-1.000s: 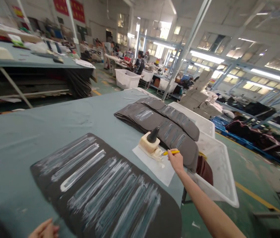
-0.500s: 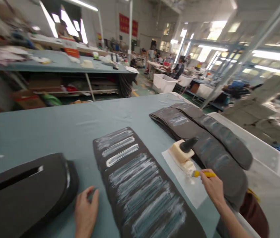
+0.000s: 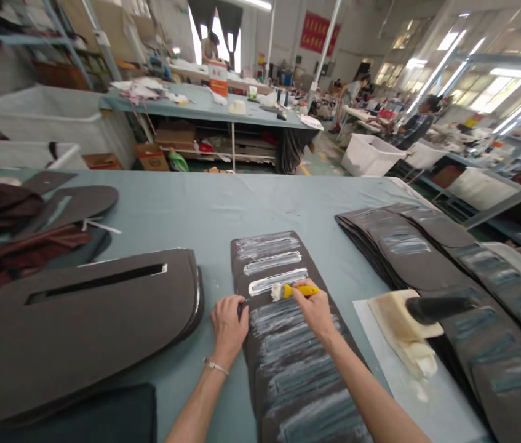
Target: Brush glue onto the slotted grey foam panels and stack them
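A long dark panel (image 3: 294,329) with several slots, streaked with white paste, lies before me. My right hand (image 3: 314,307) is closed round the yellow handle of a small paintbrush (image 3: 301,289). The brush's pale, paste-covered bristles are at a white-edged slot near the panel's far end. At the panel's left edge, my left hand (image 3: 230,326) is closed, with a bit of dark edge showing between thumb and forefinger. To the right, a cream block-shaped container (image 3: 392,314) with a black cone-like part rests on a white sheet (image 3: 408,387), whitish paste beside it.
Stacked slotted dark panels (image 3: 408,258) lie on the right. Larger dark pieces (image 3: 103,332) with a long slot are stacked on the left, with reddish-brown material (image 3: 15,258) behind them. Beyond the blue-grey table (image 3: 214,197) stand another table and white bins (image 3: 371,154).
My right hand has carried the brush left from the paste beside the container to the panel's slot. My left hand has come to the panel's left edge. The view has swung left.
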`<act>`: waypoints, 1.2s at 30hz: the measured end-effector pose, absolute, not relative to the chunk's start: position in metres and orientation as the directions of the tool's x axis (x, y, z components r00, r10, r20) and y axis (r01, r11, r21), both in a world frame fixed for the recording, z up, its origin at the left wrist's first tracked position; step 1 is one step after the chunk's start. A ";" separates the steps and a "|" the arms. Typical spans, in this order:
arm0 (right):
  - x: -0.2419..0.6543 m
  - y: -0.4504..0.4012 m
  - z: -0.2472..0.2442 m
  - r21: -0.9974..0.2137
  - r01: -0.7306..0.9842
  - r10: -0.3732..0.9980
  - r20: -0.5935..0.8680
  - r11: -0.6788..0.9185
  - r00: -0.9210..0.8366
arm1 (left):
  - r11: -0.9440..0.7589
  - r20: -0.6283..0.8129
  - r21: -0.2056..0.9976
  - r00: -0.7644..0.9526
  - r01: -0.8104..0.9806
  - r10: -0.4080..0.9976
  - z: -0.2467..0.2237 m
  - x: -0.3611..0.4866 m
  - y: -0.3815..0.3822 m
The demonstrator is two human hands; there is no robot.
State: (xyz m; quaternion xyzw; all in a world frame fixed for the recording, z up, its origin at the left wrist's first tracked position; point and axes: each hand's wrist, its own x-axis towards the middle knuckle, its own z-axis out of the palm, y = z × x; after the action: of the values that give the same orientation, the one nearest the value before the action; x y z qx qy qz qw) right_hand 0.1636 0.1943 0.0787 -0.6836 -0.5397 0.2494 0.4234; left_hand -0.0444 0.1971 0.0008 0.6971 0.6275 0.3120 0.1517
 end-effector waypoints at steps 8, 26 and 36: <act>0.135 0.221 0.055 -0.730 0.682 0.986 0.135 0.030 0.100 | -0.178 0.239 0.551 0.050 0.816 0.970 -0.003 -0.042 0.193; 0.144 0.240 0.047 -0.730 0.679 0.979 0.187 0.083 0.081 | -0.160 0.251 0.474 0.041 0.866 0.967 -0.004 -0.036 0.209; 0.231 0.226 0.067 -0.681 0.719 0.892 0.231 -0.137 0.389 | -0.096 0.210 0.595 -0.039 0.798 0.977 -0.004 -0.039 0.204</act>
State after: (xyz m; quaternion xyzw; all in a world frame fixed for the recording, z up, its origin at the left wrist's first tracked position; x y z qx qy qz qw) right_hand 0.2306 0.2261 0.0671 -0.7449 -0.5407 0.1157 0.3733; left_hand -0.0394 0.2036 -0.0038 0.6770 0.6556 0.2993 0.1493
